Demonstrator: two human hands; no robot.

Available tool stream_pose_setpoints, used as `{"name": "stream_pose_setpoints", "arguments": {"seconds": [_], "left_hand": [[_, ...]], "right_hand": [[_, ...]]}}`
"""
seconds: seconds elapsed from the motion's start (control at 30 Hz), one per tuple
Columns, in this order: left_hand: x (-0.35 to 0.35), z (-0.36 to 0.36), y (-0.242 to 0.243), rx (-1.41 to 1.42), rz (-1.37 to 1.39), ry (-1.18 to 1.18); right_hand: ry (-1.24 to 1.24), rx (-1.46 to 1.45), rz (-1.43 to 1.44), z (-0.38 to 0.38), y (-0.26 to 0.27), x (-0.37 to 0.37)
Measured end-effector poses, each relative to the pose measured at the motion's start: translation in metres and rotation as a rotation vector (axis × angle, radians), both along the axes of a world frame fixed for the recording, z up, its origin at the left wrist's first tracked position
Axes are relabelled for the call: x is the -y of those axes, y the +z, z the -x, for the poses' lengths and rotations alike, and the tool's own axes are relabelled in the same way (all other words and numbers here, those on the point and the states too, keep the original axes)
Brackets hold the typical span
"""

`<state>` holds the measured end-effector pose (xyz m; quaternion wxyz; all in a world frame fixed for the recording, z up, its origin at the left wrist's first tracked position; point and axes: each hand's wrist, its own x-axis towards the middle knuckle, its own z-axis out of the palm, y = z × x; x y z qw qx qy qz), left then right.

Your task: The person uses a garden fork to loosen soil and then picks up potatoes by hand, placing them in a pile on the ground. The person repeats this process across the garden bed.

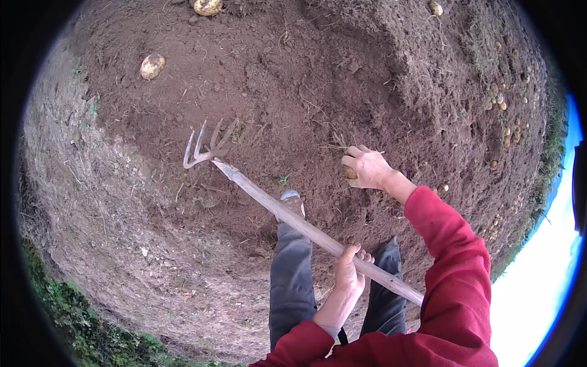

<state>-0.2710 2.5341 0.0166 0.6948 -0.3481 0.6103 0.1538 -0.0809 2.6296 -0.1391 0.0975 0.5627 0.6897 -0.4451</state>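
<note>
My left hand [351, 270] grips the wooden handle [286, 214] of a long-handled tined hoe, which slants across in front of my legs. Its metal tines [200, 147] hang over the brown soil on the left, beside their shadow. My right hand [367, 169] reaches down to the ground with its fingers curled around a potato [350, 172]. Most of that potato is hidden by the fingers. Dry stalks or roots [338, 141] stick out just past the fingertips.
Two more potatoes, one nearer [152, 66] and one at the top edge [207, 6], lie on the soil. Another potato [435, 8] rests upper right, and several [500, 100] are scattered at the far right. My shoe [290, 202] is below the handle. Green plants [91, 325] border the lower left.
</note>
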Motion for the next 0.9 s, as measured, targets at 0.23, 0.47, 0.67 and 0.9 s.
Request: {"name": "stream_pose_setpoints", "arguments": {"seconds": [0.23, 0.47, 0.67, 0.9], "left_hand": [[0.037, -0.019, -0.005, -0.091, -0.286, -0.051], [0.078, -0.028, -0.027, -0.169, -0.317, -0.140], [0.116, -0.028, -0.043, -0.194, -0.363, -0.251], [0.131, -0.025, -0.058, -0.279, -0.374, -0.289]], "right_hand": [[-0.154, 1.442, 0.276, -0.273, 0.138, 0.213], [-0.783, 0.191, -0.325, -0.223, -0.035, 0.232], [-1.204, -0.147, 0.339, -0.081, -0.076, 0.250], [-1.532, -0.159, 0.834, -0.053, -0.021, 0.394]]}}
